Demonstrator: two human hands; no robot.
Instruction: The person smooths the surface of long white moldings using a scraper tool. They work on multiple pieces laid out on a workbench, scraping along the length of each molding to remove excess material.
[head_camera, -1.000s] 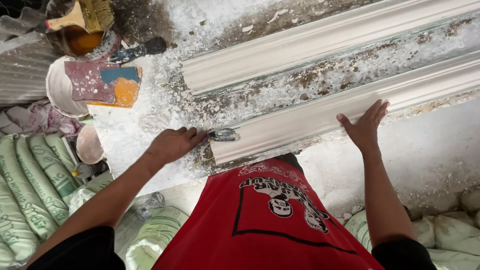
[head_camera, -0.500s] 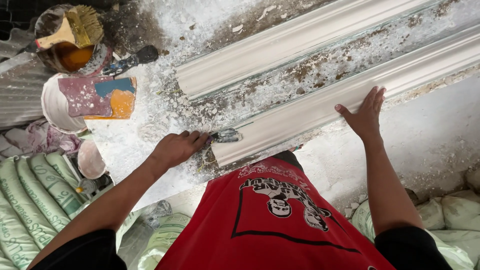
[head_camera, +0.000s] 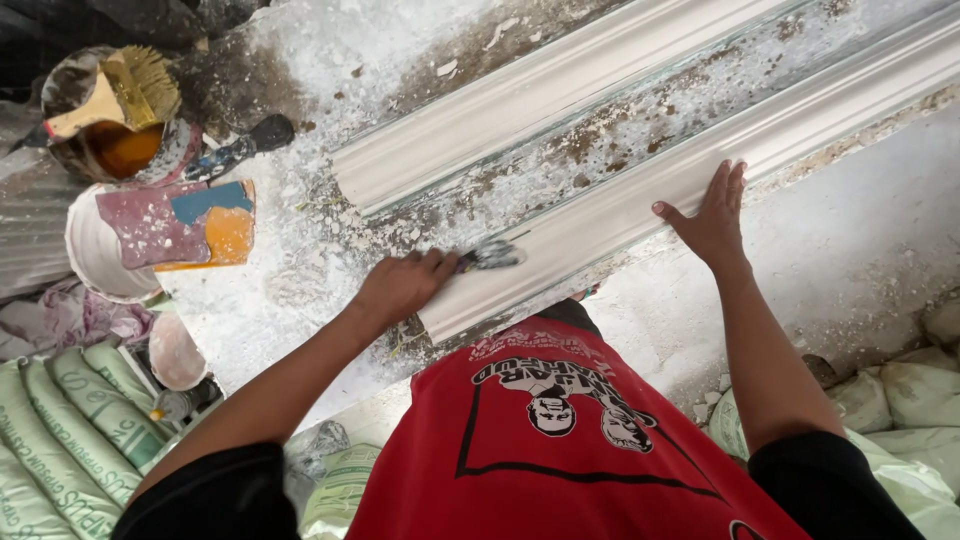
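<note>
A person's left hand (head_camera: 402, 287) grips a small scraper (head_camera: 490, 256) against the near end of a white plaster cornice (head_camera: 640, 200) on the dusty worktop (head_camera: 280, 290), while the right hand (head_camera: 712, 218), fingers spread, presses flat on it, seemingly mid-smoothing.

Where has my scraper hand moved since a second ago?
Yes: the left hand and scraper slid slightly along the near moulding, away from its cut end.
</note>
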